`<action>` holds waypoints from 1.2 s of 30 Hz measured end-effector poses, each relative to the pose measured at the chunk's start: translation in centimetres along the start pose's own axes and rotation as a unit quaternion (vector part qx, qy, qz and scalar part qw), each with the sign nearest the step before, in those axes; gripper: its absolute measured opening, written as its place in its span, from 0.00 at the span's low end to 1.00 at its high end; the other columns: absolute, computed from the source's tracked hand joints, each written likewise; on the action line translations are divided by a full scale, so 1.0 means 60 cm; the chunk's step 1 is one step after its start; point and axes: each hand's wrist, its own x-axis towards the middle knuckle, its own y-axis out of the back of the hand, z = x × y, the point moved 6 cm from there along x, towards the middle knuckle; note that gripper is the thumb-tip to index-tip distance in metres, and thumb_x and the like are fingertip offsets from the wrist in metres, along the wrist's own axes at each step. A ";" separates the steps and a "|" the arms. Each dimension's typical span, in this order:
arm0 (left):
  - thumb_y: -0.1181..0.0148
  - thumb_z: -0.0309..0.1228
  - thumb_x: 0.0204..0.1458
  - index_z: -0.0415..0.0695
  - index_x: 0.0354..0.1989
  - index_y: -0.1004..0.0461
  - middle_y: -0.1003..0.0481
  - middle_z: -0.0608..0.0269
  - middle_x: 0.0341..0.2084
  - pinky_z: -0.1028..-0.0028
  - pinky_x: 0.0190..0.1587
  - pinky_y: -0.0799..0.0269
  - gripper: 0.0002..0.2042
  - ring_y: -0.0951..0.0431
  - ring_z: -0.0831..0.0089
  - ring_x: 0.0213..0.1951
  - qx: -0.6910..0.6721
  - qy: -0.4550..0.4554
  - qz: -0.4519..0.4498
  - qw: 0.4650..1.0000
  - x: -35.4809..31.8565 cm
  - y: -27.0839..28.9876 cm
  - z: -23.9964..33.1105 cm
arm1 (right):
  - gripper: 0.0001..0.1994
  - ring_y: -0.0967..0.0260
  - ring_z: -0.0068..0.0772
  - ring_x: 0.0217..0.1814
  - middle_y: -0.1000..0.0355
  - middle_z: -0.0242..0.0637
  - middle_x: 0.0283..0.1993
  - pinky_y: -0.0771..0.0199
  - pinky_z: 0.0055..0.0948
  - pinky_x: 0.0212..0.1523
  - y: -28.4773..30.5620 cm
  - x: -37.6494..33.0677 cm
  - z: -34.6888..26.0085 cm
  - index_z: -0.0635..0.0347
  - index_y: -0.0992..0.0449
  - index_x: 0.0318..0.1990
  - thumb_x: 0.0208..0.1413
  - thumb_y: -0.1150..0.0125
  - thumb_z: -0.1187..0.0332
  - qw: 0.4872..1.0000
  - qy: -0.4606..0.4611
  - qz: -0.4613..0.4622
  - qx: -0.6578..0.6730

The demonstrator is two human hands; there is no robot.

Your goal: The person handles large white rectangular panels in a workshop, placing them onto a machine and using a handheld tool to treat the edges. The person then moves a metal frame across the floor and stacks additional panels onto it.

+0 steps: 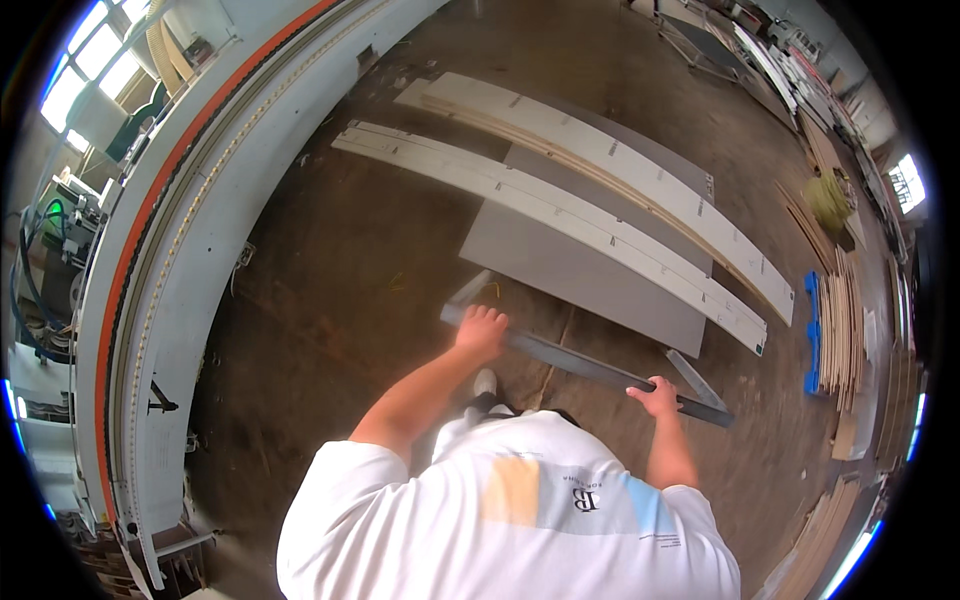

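Observation:
Both of my hands rest on a long grey metal bar point(570, 359) that runs crosswise in front of me. My left hand point(482, 332) is closed over it near its left end. Toward the other end, my right hand point(658, 397) grips the bar, its thumb stretched along it. Short grey metal arms extend from both ends of the bar toward a large grey panel point(590, 290). Lying on that panel are long narrow white boards point(560, 222), and behind them a stack of white boards with pale wooden edges point(620, 160). What supports the panel underneath is hidden.
A long machine with an orange-edged beam point(130, 250) runs along my left. At the right stand stacked wooden strips point(845, 320) beside a blue pallet point(812, 335), and a yellowish roll point(828, 203). More boards point(820, 540) lie at the lower right. The floor point(290, 330) is brown concrete.

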 end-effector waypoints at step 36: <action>0.26 0.35 0.43 0.50 0.49 0.22 0.21 0.64 0.45 0.60 0.64 0.38 0.22 0.26 0.62 0.56 -0.008 0.003 -0.022 1.000 -1.295 -0.108 0.011 | 0.43 0.40 0.52 0.77 0.27 0.42 0.67 0.49 0.81 0.73 -0.734 -1.082 0.257 0.51 0.22 0.61 0.40 0.19 0.35 0.998 0.027 0.033 0.036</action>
